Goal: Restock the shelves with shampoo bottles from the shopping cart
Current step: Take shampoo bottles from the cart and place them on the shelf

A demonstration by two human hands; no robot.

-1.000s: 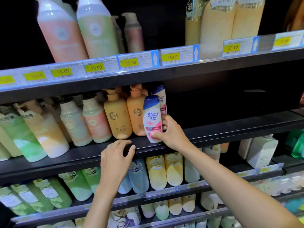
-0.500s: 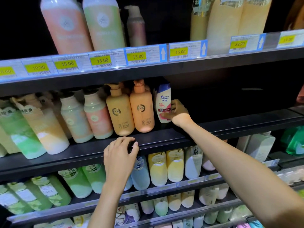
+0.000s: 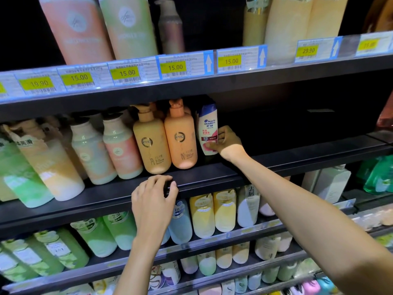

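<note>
Left hand curls over the middle shelf edge; right of two KYIO pump bottles, right hand grips an upright Head & Shoulders shampoo bottle far back, seemingly placing it; next, let go.

A single wide-angle head view faces the shelving from close by, at about the height of the middle shelf. The left hand and right hand enter from the bottom edge, and the price-tag rail slants across the top.
</note>
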